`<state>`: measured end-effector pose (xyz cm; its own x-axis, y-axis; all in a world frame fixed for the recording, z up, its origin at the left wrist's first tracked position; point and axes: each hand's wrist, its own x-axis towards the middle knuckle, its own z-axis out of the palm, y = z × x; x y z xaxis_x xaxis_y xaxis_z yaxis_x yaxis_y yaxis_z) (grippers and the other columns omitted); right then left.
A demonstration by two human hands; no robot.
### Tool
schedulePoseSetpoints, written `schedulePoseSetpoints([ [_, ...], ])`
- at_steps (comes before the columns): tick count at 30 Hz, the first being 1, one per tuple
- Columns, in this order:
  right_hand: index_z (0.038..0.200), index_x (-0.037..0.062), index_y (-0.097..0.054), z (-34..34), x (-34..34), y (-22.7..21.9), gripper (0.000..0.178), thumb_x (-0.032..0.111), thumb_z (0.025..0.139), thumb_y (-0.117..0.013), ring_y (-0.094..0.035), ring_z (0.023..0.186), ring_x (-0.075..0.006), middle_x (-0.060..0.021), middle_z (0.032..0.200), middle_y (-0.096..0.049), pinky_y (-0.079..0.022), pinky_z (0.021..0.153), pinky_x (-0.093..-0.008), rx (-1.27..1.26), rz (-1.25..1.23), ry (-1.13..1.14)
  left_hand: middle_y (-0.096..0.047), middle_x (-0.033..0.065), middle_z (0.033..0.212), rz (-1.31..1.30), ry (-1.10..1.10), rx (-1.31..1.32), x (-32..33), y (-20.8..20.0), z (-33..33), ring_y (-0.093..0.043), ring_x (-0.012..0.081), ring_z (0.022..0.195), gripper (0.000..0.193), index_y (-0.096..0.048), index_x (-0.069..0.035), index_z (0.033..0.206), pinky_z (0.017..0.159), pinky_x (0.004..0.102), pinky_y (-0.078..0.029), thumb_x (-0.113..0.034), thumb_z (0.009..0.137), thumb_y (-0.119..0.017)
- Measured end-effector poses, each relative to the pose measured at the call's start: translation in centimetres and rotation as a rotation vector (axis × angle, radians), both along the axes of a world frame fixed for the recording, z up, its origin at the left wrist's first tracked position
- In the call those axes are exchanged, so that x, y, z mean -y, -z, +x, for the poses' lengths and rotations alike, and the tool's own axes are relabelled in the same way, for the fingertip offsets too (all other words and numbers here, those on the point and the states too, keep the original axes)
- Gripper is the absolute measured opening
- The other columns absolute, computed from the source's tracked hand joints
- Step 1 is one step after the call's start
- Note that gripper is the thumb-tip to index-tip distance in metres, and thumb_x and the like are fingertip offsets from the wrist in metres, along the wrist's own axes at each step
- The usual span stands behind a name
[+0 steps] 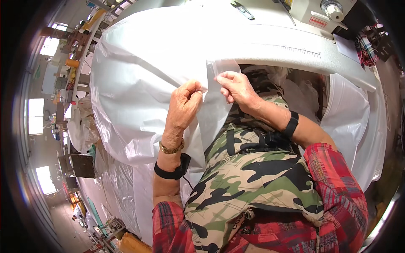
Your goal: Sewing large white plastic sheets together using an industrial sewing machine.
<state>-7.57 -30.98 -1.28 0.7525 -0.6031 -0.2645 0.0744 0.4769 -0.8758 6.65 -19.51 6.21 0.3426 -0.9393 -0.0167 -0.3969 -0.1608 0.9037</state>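
A large, thin, white translucent plastic sheet (130, 101) spreads over the table and hangs down its left front side. My left hand (183, 105) is closed, pinching an edge of it between thumb and curled fingers. Close by on the right, my right hand (239, 88) pinches another upright edge of the same sheet with thumb and forefinger. A narrow fold stands between the two hands, above my lap. Glare washes out the sheet's far part, so its outline there is hard to see.
A white sewing machine (314, 14) with a round knob stands at the far right. Small thread snips (242, 10) lie at the back of the table (274, 40). More white sheeting (346, 109) hangs on the right. Shelves with thread cones (72, 63) line the left.
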Motion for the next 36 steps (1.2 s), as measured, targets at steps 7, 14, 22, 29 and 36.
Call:
schedulePoseSetpoints([
  [7,0.081,0.0048,-0.064,-1.6,-0.5,-1.1,0.017,0.018,0.09,-0.07,-0.047,0.053,-0.0021,0.0045,0.067,-0.054,-0.039,0.047,-0.0178,-0.002,-0.396,0.145,-0.048,-0.0017,0.065,-0.034,-0.002,0.013,0.0,-0.5,-0.4,-0.041,0.0055,0.059,0.013,-0.062,0.002,0.085,0.053,0.0241,-0.034,-0.002,0.082,-0.05],
  [14,0.083,0.0004,-0.061,-1.2,-0.7,-3.1,0.017,0.015,0.087,-0.069,-0.052,0.059,-0.0067,-0.0003,0.065,-0.057,-0.045,0.056,-0.0237,-0.019,-0.527,0.108,-0.045,-0.0053,0.063,-0.087,0.031,0.138,0.3,-1.2,-0.4,-0.038,0.0032,0.058,0.01,-0.061,0.001,0.083,0.051,0.0219,-0.031,-0.001,0.082,-0.051],
  [22,0.085,-0.0006,-0.061,-1.1,-1.1,-5.9,0.018,0.017,0.089,-0.065,-0.051,0.058,-0.0097,-0.0048,0.064,-0.057,-0.044,0.055,-0.0264,-0.025,-0.741,0.065,-0.052,0.0013,0.063,-0.067,0.009,0.041,0.1,-0.9,-0.4,-0.043,0.006,0.06,0.011,-0.062,0.003,0.086,0.052,0.0252,-0.035,-0.004,0.083,-0.054],
  [29,0.087,-0.001,-0.062,-0.4,-0.5,-6.0,0.028,0.027,0.088,-0.061,-0.063,0.061,-0.0282,-0.0156,0.066,-0.062,-0.049,0.058,-0.0371,-0.013,-0.871,-0.093,-0.055,-0.0056,0.074,-0.085,0.012,-0.32,-0.1,0.5,0.0,-0.046,0.002,0.068,0.01,-0.064,0.0,0.087,0.06,0.0191,-0.037,-0.004,0.09,-0.056],
  [36,0.095,0.0047,-0.059,0.3,-1.1,-6.1,0.018,0.023,0.091,-0.058,-0.067,0.068,-0.0293,-0.0134,0.071,-0.065,-0.052,0.064,-0.0394,0.009,-1.134,-0.101,-0.053,-0.0067,0.077,-0.065,-0.07,-0.631,-0.2,1.2,0.7,-0.044,0.0031,0.065,0.014,-0.062,-0.004,0.092,0.061,0.0211,-0.039,-0.012,0.097,-0.052],
])
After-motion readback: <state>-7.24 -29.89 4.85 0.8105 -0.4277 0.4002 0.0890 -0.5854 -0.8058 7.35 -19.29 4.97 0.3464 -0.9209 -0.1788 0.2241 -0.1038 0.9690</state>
